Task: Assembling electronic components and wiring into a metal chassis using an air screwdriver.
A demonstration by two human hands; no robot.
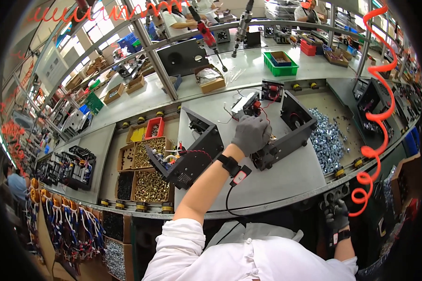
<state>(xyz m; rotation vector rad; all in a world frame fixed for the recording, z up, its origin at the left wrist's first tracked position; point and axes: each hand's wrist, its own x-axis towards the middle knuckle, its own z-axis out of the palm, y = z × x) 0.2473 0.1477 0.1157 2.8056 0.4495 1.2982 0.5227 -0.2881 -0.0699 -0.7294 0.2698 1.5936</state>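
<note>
My gloved left hand, fingers curled, their tips hidden, bends over an open black chassis near the right edge of a pale board. My right hand, grip unclear, is off the bench's front edge. Silver fasteners lie beside the board; people work across the factory hall.

Free: pale board, bare front-right portion. Obstacles: left black housing; right black housing; left forearm, crossing between; coiled red hose, far right.
</note>
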